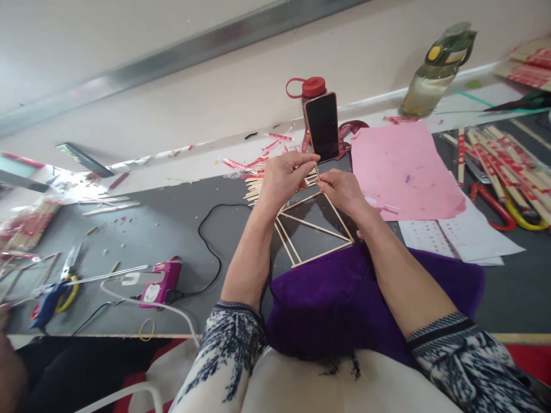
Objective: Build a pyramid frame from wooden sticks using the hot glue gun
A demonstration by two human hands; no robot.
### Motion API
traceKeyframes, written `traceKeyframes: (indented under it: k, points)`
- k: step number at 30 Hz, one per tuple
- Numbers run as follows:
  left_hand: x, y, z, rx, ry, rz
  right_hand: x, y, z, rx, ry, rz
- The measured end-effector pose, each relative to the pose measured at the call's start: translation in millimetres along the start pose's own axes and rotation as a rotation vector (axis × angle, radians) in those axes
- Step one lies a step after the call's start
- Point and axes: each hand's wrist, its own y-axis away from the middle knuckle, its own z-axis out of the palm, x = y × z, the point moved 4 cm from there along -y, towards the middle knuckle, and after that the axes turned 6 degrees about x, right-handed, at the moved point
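My left hand (286, 179) and my right hand (344, 192) meet above the far edge of a frame of thin wooden sticks (318, 225). Both are closed in a pinch, fingertips almost touching, on a short pale stick (317, 171) whose ends are mostly hidden. The frame lies on the grey tabletop, a rough square with a diagonal and a doubled stick on its left side. Just past my left hand is a pile of loose sticks (255, 189), partly covered by it. A purple cloth (318, 298) lies against the frame's near edge.
A phone (322, 127) leans on a red-capped bottle (314, 87). Pink paper (404, 166) and wrapped chopsticks (503, 163) lie right, with a green-topped bottle (430, 80) behind. Scissors (71, 269), a glue gun (48, 304) and a magenta box with cables (161, 282) lie left.
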Motion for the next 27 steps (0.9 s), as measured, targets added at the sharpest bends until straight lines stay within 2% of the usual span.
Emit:
traceKeyframes:
  k: [14, 27]
  points:
    - [-0.1, -0.4, -0.7, 0.003, 0.044, -0.053, 1.8, 1.8, -1.0, 0.007, -0.049, 0.011]
    - [-0.4, -1.2, -0.5, 0.007, 0.036, -0.046, 0.7, 2.1, -3.4, 0.008, -0.064, 0.036]
